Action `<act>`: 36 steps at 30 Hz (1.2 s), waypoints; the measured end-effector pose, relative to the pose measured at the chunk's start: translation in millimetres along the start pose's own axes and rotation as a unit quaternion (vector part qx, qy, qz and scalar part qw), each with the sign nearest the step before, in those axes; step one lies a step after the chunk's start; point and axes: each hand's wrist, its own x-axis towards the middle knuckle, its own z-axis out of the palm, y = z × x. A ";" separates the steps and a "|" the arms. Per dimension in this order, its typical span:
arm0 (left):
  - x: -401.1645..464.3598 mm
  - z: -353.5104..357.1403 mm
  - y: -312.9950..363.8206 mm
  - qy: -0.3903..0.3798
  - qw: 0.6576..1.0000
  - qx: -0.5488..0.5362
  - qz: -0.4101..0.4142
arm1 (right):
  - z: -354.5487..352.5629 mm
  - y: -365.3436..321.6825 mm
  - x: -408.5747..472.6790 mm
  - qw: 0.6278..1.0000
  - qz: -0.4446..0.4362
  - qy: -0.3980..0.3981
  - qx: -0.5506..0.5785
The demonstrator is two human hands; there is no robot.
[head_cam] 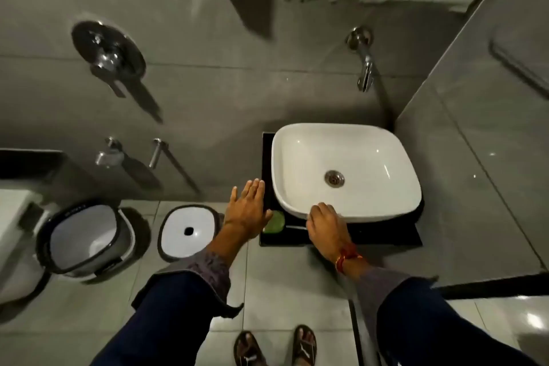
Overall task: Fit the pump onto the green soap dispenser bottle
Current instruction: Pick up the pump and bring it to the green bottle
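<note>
We look straight down on a small washroom corner. The green soap dispenser bottle [274, 222] stands on the black counter [386, 239], at its front left corner, just beside the white basin [297, 163]. From above we see only a rounded green top; whether the neck is open we cannot tell.

Our left hand [247, 211] hovers flat over the counter's left edge, fingers spread and straight, holding nothing, its heel overlapping the bottle's left side in view. Our right hand [325, 224] rests knuckles-up at the basin's front rim, fingers curled down; whether they pinch anything we cannot tell. A thin pale rod [295, 227] lies on the counter between bottle and right hand, possibly the pump's dip tube, but it is too small to be sure.

Handling, as we judge it: a small plastic bottle, light if near empty, smooth and likely slick with soap or water, inclined to tip or spin when a collar is screwed on. Best hold is around the body with the left hand, leaving the neck free for the right to seat the pump.

Around us: the basin wall crowds the bottle's right side; the counter edge is close on its left, with a lidded bin [187, 232] and an open bin [84, 239] on the floor below. The wall spout [364, 64] is well clear.
</note>
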 end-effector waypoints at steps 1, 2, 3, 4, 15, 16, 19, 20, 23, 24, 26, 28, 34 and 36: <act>-2.8 13.4 0.1 -0.022 1.000 0.008 -0.002 | 17.5 12.3 -4.0 0.997 0.054 0.019 0.045; -3.8 21.9 -1.2 -0.036 0.999 0.005 0.000 | 29.0 19.4 -4.2 0.988 0.127 0.014 0.092; -8.4 36.9 -3.5 -0.043 0.999 0.007 -0.002 | 44.0 32.7 -7.6 0.968 0.209 0.013 0.136; -12.5 49.9 -5.9 -0.046 0.999 0.009 0.000 | 53.5 44.2 -9.2 0.942 0.293 -0.004 0.166; -22.0 94.0 -13.7 -0.040 0.998 -0.044 0.016 | 94.7 72.1 33.5 0.589 0.546 0.057 0.593; -23.5 94.9 -14.1 -0.039 0.998 -0.044 0.015 | 94.2 71.8 35.1 0.582 0.548 0.068 0.597; -22.4 98.1 -19.2 -0.041 0.998 -0.043 0.013 | 100.6 68.9 41.2 0.575 0.563 0.094 0.586; -22.2 98.6 -19.1 -0.041 0.998 -0.048 0.014 | 100.7 68.7 41.1 0.575 0.569 0.106 0.578; -19.2 98.5 -15.6 -0.040 0.998 -0.051 0.018 | 104.4 73.8 35.9 0.559 0.580 0.135 0.577; -19.0 98.1 -13.0 -0.037 0.998 -0.056 0.019 | 105.0 75.5 30.5 0.547 0.581 0.141 0.586; -22.0 92.7 -8.5 -0.027 0.997 -0.072 0.014 | 101.1 71.8 16.4 0.536 0.575 0.156 0.599; -23.9 88.7 -3.2 -0.025 0.996 -0.081 0.010 | 94.0 64.4 2.1 0.548 0.563 0.189 0.589; -28.4 87.0 6.3 -0.017 0.998 -0.067 -0.008 | 63.4 29.8 -20.2 0.664 0.369 0.264 0.595; -29.8 87.7 8.1 -0.017 0.997 -0.070 -0.011 | 50.5 13.1 -13.6 0.728 0.292 0.259 0.564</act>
